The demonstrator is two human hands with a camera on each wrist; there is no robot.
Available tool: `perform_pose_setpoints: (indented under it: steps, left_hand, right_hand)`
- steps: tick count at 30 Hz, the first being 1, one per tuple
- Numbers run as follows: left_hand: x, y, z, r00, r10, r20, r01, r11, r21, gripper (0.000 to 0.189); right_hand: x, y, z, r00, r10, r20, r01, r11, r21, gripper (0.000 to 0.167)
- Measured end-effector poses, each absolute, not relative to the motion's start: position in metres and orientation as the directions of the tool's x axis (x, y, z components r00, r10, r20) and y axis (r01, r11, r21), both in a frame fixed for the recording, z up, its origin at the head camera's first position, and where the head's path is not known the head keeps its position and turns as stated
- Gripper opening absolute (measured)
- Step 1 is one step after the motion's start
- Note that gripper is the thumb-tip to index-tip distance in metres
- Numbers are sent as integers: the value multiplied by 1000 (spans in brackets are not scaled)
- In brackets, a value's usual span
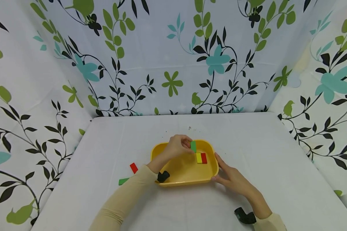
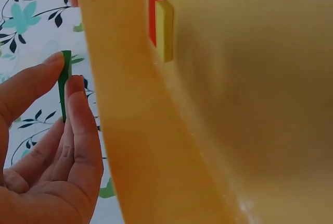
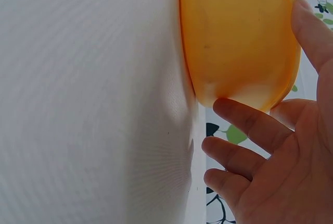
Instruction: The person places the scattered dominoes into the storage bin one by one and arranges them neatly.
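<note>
My left hand (image 1: 176, 147) pinches a green block (image 1: 193, 146) between thumb and fingertips, above the far part of a yellow tray (image 1: 179, 183). The left wrist view shows the green block (image 2: 65, 73) edge-on. Inside the tray, a yellow block (image 1: 199, 158) and a red block (image 1: 204, 158) lie side by side, touching. At the tray's right end, my right hand (image 1: 234, 179) rests against the outside, thumb and fingers spread along the wall. In the right wrist view its other fingers (image 3: 234, 153) stick out loosely, off the tray.
Left of the tray, on the white table (image 1: 277, 154), lie a loose red block (image 1: 134, 167) and a green block (image 1: 123, 181), the latter partly hidden by the left sleeve. Black wrist cameras sit at both wrists. Patterned cloth (image 1: 173, 57) surrounds the table's back and sides.
</note>
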State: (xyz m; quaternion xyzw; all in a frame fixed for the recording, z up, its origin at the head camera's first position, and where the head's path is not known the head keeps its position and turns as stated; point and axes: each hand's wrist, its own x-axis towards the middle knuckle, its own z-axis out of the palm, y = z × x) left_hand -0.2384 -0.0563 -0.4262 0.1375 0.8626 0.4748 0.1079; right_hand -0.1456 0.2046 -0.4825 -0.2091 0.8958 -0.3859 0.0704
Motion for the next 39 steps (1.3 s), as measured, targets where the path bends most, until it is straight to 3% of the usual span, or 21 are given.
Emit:
perform_pose_setpoints:
  steps: [15,27,39]
  left_hand:
    - [-242,-49,-453,-899,430,-79,242,641,728,45]
    - [-244,-43,-463,-896,422,-142,197,661,724,30]
    - [-245,-42,-464,-886,445,-131,243,685,686,37]
  right_hand:
    - [-147,205,-483,-897,-439,40,-336,622,-708,92]
    - [-147,205,-482,-897,-440,43,-335,612,-716,91]
    - [-146,205,-481,-901,-433,31,-322,619,-717,91]
